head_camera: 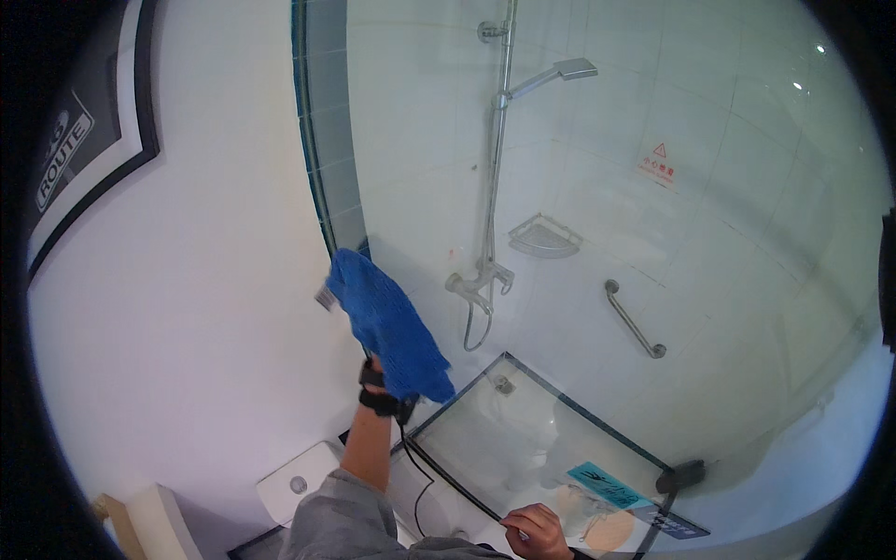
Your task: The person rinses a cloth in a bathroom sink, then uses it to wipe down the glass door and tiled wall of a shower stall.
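Observation:
A blue cloth covers most of my left hand, which holds it against the left edge of the shower's glass panel, beside the white wall. A black strap and a small device with a cable sit on that wrist. My right hand is low in the view, its fingers curled at the dark metal rail along the bottom of the glass; whether it grips the rail is not plain. Through the glass show a shower mixer tap and a chrome hand shower.
A white toilet cistern stands at the lower left. Behind the glass are a corner basket, a grab bar and a floor drain. A framed picture hangs on the left wall. A blue sticker is at the lower right.

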The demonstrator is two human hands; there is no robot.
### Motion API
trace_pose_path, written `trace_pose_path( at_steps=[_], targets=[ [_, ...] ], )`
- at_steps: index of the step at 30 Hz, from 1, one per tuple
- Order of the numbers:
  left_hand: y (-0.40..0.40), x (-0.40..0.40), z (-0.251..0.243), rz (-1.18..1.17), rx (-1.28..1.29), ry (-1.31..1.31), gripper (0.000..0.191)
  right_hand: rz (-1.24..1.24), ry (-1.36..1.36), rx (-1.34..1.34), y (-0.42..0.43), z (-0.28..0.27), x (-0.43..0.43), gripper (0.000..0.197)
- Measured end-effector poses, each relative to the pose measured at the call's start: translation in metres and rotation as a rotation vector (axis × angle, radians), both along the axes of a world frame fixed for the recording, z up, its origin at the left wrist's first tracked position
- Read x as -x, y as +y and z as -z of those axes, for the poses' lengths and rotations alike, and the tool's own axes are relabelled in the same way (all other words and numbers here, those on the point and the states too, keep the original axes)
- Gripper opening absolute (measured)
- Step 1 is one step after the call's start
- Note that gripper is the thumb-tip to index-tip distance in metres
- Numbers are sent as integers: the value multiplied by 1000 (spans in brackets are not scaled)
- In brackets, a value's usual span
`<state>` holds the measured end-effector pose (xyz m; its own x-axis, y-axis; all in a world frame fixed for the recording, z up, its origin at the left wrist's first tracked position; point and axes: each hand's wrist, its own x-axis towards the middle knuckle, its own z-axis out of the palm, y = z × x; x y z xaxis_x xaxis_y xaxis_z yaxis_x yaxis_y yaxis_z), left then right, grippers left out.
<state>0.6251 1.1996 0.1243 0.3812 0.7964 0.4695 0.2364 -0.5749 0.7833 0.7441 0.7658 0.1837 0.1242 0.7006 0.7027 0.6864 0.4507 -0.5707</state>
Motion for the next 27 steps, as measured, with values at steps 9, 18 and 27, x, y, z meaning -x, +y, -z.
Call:
trace_pose_path(
  at_steps=[9, 18, 27],
  targets=[
    [22, 20, 23, -123, 69, -54, 27, -42, 26, 22, 11, 7, 18, 17],
    [-189, -17, 162, 34, 341, 73, 27, -86, 24, 220, -14, 18, 21, 18],
    [-333, -33, 163, 377, 390, 190, 27, -124, 34, 320, -73, 25, 3, 21]
  ],
)
